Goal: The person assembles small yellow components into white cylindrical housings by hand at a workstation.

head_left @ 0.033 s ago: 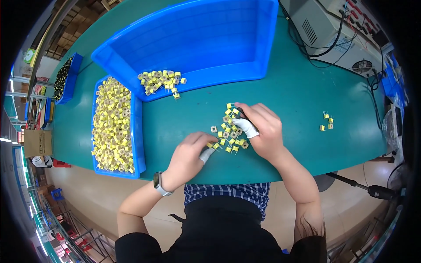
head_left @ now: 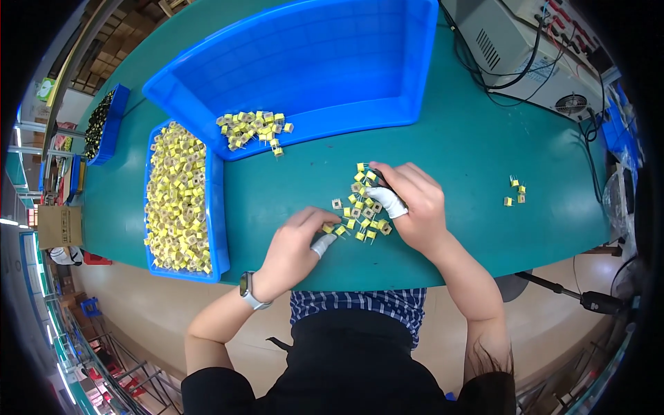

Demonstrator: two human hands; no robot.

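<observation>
Small yellow components with metal pins [head_left: 367, 212] lie in a loose pile on the green table in front of me. At the pile's left edge, my left hand [head_left: 294, 247] pinches one yellow component [head_left: 328, 227] between thumb and fingertips. My right hand [head_left: 415, 200] is closed over the upper right of the pile, its white-covered thumb pointing in among the parts. A thin black tool [head_left: 380, 179] shows between its fingers; its tip is too small to make out. White covering also wraps my left thumb.
A blue bin [head_left: 222, 238] full of yellow components stands at the left. Behind it, a large blue tub [head_left: 325, 128] lies tipped, with several components at its left corner. A few components [head_left: 509, 201] sit apart at the right, near a grey machine [head_left: 515, 59] with cables.
My left hand has shifted very slightly left with the component. My right hand and the pile look the same.
</observation>
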